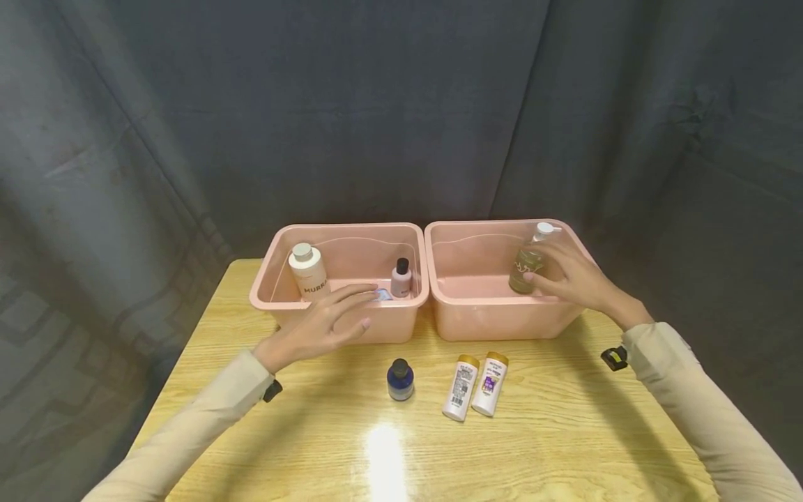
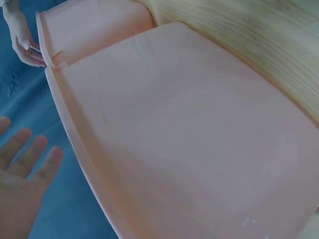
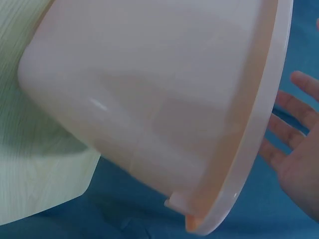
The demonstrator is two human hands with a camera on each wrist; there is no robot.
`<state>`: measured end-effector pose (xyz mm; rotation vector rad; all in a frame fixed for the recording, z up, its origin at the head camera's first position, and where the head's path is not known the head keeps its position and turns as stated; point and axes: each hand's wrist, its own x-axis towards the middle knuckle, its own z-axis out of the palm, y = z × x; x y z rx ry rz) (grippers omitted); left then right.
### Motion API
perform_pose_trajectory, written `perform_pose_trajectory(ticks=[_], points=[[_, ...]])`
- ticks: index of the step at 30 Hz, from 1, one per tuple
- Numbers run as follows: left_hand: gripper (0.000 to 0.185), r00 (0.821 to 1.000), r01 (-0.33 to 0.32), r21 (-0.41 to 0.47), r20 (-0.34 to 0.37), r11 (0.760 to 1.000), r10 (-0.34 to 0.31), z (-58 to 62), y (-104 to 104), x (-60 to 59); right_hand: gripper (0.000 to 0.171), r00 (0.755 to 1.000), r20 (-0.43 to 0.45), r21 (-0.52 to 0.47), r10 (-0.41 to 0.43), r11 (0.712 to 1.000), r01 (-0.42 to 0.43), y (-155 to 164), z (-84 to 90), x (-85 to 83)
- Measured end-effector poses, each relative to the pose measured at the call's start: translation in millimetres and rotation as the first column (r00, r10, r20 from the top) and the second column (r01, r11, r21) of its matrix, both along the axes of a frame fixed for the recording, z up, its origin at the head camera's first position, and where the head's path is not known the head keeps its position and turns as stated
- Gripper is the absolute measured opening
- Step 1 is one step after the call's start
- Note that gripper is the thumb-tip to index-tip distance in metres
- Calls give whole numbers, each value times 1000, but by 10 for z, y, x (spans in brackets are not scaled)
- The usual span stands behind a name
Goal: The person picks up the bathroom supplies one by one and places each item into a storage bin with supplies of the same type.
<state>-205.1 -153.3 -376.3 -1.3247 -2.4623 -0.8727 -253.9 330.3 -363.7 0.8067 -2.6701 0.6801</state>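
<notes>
From the head view, on a wooden table (image 1: pixel 314 439): a pink left bin (image 1: pixel 389 326) at eight o'clock from centre, just beside a pink right bin (image 1: pixel 492 322) at three. In the right bin, toward its own three o'clock, a white-topped green bottle (image 1: pixel 521 281), partly hidden by the right hand (image 1: pixel 567 279). Grip there wide, fingers loosely extended; cannot tell whether touching. At eight o'clock, left hand (image 1: pixel 320 326) by the left bin's front rim, grip wide, fingertips near a small pale-blue item (image 1: pixel 383 295). Inside that bin, a white bottle (image 1: pixel 311 277) at nine, a black-capped pale bottle (image 1: pixel 401 283) at three. At six on the table, a dark blue bottle (image 1: pixel 400 383); at five, two gold-capped bottles (image 1: pixel 460 390).
</notes>
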Motion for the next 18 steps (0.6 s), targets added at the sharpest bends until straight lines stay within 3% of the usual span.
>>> perform_pose_trajectory(ticks=[10, 18], points=[[51, 998, 37, -29, 45, 999, -36, -19, 53, 84, 69, 1000, -22, 14, 8, 1000, -8, 199, -37, 57], [52, 996, 33, -43, 86, 999, -29, -24, 87, 117, 76, 995, 93, 10, -26, 1000, 25, 307, -33, 140]])
